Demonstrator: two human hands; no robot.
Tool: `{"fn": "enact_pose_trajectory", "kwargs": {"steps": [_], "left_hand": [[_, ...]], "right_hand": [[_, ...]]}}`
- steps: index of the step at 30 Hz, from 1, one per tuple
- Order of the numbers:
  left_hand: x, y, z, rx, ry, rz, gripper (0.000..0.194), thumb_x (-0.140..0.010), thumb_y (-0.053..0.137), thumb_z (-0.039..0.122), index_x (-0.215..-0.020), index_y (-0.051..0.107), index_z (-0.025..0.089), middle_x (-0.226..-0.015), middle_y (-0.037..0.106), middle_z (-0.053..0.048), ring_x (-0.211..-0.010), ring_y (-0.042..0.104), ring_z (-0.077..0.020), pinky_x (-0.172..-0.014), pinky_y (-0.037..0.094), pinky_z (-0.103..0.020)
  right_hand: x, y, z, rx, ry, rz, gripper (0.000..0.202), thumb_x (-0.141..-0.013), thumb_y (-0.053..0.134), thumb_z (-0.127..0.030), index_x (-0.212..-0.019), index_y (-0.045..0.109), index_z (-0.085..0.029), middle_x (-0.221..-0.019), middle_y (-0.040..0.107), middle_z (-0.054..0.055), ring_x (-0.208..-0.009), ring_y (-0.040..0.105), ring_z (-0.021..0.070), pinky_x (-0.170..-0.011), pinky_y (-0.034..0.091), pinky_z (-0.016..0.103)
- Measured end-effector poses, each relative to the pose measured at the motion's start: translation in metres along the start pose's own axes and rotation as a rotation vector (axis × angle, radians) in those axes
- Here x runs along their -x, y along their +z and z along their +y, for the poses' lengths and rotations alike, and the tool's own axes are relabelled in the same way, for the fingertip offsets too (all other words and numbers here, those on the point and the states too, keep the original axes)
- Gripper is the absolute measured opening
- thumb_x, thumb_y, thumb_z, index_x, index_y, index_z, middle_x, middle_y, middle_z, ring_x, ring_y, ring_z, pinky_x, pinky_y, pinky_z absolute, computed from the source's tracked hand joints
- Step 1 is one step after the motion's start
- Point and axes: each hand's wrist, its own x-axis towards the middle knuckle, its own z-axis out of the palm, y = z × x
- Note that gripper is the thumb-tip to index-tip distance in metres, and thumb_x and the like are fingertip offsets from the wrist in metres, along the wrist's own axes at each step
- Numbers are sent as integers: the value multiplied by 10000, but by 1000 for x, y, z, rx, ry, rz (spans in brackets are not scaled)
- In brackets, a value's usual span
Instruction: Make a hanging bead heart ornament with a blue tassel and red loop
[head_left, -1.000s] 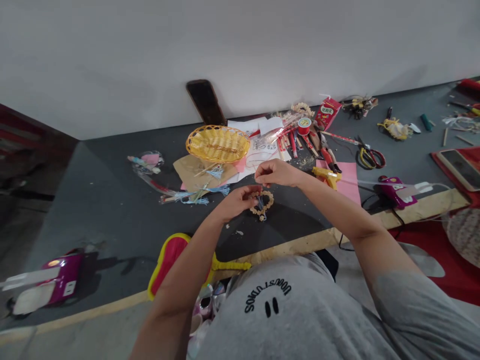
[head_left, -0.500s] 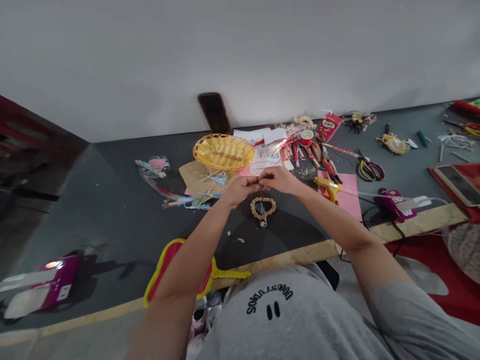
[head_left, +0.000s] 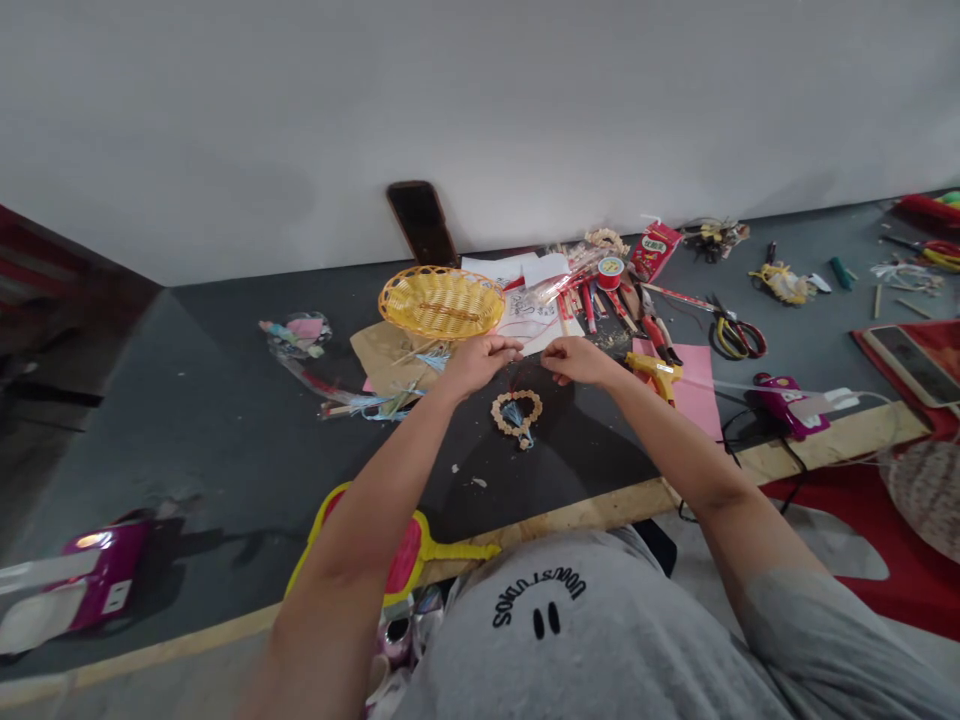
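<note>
A heart-shaped ornament of small tan pieces (head_left: 497,416) lies on the dark table, with a blue tassel (head_left: 514,412) inside its ring. From its top a thin red string (head_left: 514,376) rises towards my hands. My left hand (head_left: 482,362) is just above and left of the ornament, thumb and fingertips pinched together. To the upper right, my right hand (head_left: 576,360) is pinched too, with a small gap between the hands. A fine line of the string seems to run between them; its ends are hidden in my fingers.
Behind the hands are a yellow woven basket (head_left: 442,303), white papers (head_left: 551,268) and a red thread spool (head_left: 610,268). A yellow glue gun (head_left: 658,372), scissors (head_left: 737,335) and a purple device (head_left: 790,405) lie right. A red-and-yellow paddle shape (head_left: 405,560) sits at the front edge.
My hands were together above the ornament and have moved apart sideways. The ornament now rests slightly lower left in view, and the whole view has shifted a little.
</note>
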Motion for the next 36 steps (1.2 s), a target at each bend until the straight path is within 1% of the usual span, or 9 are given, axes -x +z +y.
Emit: {"fn": "enact_pose_trajectory", "kwargs": {"steps": [3, 7, 12, 18, 21, 24, 27, 32, 36], "left_hand": [[-2, 0, 0, -49, -3, 12, 273, -784, 703, 341, -1004, 777, 198, -947, 791, -41, -780, 651, -168, -792, 477, -288], [-7, 2, -7, -65, -15, 9, 278, -792, 677, 333, -1011, 768, 188, -932, 789, -43, -661, 605, -135, -688, 469, -267], [-8, 4, -11, -22, -12, 9, 300, -782, 682, 348, -1016, 753, 175, -883, 779, -50, -636, 609, -132, -656, 487, -268], [-2, 5, -6, 57, 46, 51, 336, -758, 707, 374, -1022, 737, 168, -914, 765, -54, -790, 671, -173, -770, 524, -302], [1, 5, -7, 98, 69, 85, 400, -752, 695, 378, -1089, 700, 162, -1063, 741, -81, -861, 672, -181, -804, 528, -315], [2, 2, -14, 152, 98, 211, 486, -715, 707, 337, -1167, 635, 175, -1257, 657, -107, -955, 653, -182, -835, 520, -316], [8, -1, -21, 247, 116, 308, 409, -682, 705, 264, -1074, 618, 182, -1177, 656, -86, -975, 637, -175, -882, 506, -330], [30, -2, -10, 340, 152, 196, 254, -735, 733, 300, -942, 632, 191, -926, 681, -26, -879, 650, -168, -902, 513, -359], [42, -1, 9, 389, 203, -39, 437, -822, 687, 574, -1028, 716, 189, -1006, 724, -83, -996, 665, -238, -941, 520, -402]], "right_hand": [[6, 0, 0, 61, 17, -32, 72, -851, 629, -225, -821, 651, -163, -588, 609, -29, -492, 579, 95, -487, 447, 187], [7, 10, -9, 142, 23, -131, 192, -832, 663, -275, -689, 671, -147, -444, 519, -53, -393, 481, 75, -440, 351, 189], [-4, 28, -18, 112, 12, -213, 120, -817, 674, -247, -753, 705, -150, -438, 495, -72, -396, 462, 69, -427, 330, 186], [-16, 42, -20, -9, -1, -207, 111, -843, 628, -231, -770, 639, -148, -567, 579, -51, -447, 475, 62, -447, 386, 183], [-16, 44, -20, -51, -12, -199, 112, -853, 596, -229, -775, 604, -149, -597, 596, -35, -474, 511, 76, -465, 417, 194], [-11, 43, -22, -71, -47, -211, 110, -847, 584, -229, -783, 609, -143, -614, 617, -19, -503, 541, 88, -494, 433, 204], [-1, 38, -27, -79, -114, -221, 114, -825, 614, -255, -787, 630, -148, -620, 613, -32, -521, 524, 77, -522, 415, 198], [18, 22, -43, -64, -321, -184, 162, -801, 650, -311, -837, 652, -152, -670, 618, -31, -592, 541, 85, -583, 416, 209], [33, 8, -64, -79, -418, -192, 176, -797, 664, -322, -822, 641, -150, -673, 608, -25, -609, 527, 91, -593, 418, 223]]}}
